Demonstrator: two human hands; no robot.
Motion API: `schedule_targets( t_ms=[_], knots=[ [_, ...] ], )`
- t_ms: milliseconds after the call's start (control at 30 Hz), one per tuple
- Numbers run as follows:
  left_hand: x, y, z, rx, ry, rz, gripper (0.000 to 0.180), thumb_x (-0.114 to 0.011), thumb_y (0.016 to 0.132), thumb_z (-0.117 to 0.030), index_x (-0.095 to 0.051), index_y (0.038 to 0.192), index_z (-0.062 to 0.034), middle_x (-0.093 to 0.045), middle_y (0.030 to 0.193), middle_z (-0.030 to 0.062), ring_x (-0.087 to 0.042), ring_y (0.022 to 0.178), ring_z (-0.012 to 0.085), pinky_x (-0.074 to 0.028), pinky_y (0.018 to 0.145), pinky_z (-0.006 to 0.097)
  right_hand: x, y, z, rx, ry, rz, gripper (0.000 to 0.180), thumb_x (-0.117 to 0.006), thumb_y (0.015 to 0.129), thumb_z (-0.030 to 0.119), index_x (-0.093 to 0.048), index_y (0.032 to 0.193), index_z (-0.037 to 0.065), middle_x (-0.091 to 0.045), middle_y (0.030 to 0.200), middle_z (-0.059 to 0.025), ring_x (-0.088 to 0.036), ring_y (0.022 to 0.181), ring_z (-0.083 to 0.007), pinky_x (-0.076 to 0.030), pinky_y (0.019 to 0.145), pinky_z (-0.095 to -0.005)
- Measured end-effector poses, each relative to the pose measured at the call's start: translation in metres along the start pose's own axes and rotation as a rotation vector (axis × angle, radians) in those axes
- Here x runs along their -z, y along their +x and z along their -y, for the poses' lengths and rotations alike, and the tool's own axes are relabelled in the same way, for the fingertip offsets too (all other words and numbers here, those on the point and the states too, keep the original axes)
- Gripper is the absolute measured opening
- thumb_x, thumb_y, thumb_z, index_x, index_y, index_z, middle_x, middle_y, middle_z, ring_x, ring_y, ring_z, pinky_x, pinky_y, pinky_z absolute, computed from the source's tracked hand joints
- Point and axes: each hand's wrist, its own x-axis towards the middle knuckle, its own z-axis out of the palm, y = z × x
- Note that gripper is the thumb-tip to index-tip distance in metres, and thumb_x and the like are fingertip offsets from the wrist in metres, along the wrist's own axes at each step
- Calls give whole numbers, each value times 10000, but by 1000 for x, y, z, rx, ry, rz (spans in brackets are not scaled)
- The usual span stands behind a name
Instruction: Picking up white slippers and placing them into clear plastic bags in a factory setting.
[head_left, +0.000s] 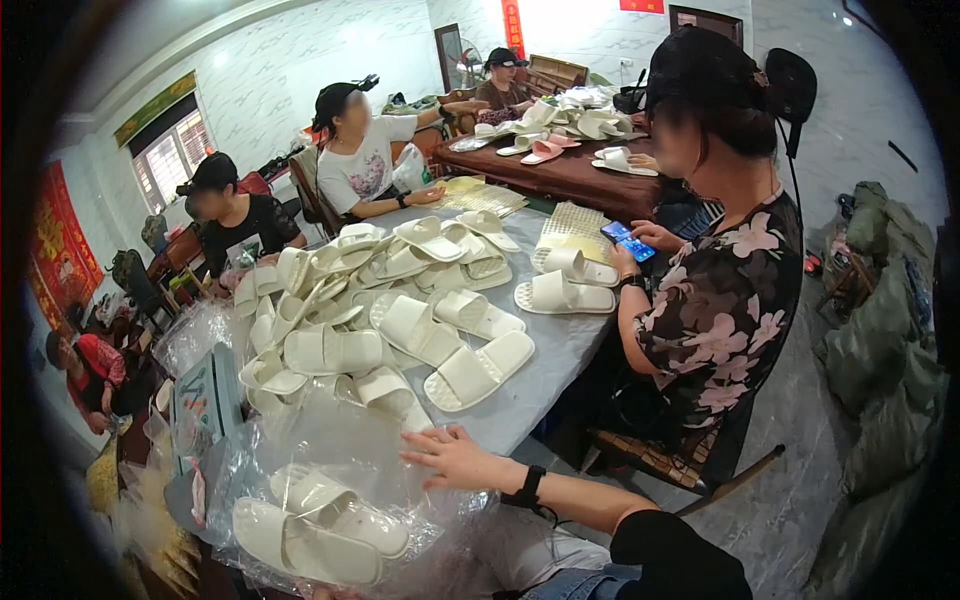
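Slippers heaped on table, bagged slippers nearer, left.

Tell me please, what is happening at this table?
The wearer's right hand rests flat, its fingers spread, on a clear plastic bag holding white slippers. The left hand is out of view. More slippers lie piled on the table. Across it, a person in a floral top holds a phone, and two others sit at the far side.

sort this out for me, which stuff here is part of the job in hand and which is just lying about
In hand: right hand, clear plastic bag, bagged cream slippers, loose slipper pile.

Lying about: blue phone, pink slippers, green sacks.
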Motion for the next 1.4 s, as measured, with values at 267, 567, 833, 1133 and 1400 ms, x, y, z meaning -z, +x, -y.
schedule_targets(
  t_ms=[267,567,833,1133,1400],
  knots=[
    [36,-13,27,-391,-261,-91,202,-553,953,-68,-457,781,-22,-480,825,20,-418,715,173,-378,641,307,1,13,-1,-52,-23,-234,678,-667,898,446,-438,1496,226,-328,1609,-55,-427,1332,-222,-315,937,-445],
    [144,-69,48,-296,-324,-297,335,-623,933,-183,-606,1159,63,-645,1096,170,-588,919,278,-484,858,379,-9,13,-2,3,17,-305,500,-643,933,399,-579,1369,163,-447,1532,-75,-446,1304,-228,-313,955,-444],
    [231,-153,107,-328,141,-634,413,-662,913,-283,-632,1138,61,-648,1157,213,-579,1024,224,-452,953,385,-21,20,-4,39,-11,-337,512,-704,881,355,-601,1354,187,-495,1496,-53,-480,1261,-250,-337,968,-453],
    [220,-208,33,-202,-449,-1057,160,-576,909,-26,-699,1008,4,-683,1061,68,-623,997,147,-514,882,296,3,18,-10,32,38,-255,501,-700,849,127,-612,1342,115,-562,1424,-123,-503,1291,-342,-352,1064,-495],
    [278,-274,28,-485,-804,-1120,112,-504,837,75,-595,823,10,-619,884,54,-597,836,137,-536,907,366,-19,24,-44,183,-12,-284,398,-586,981,183,-602,1367,86,-550,1452,-112,-519,1279,-336,-396,1051,-446]
  ],
)
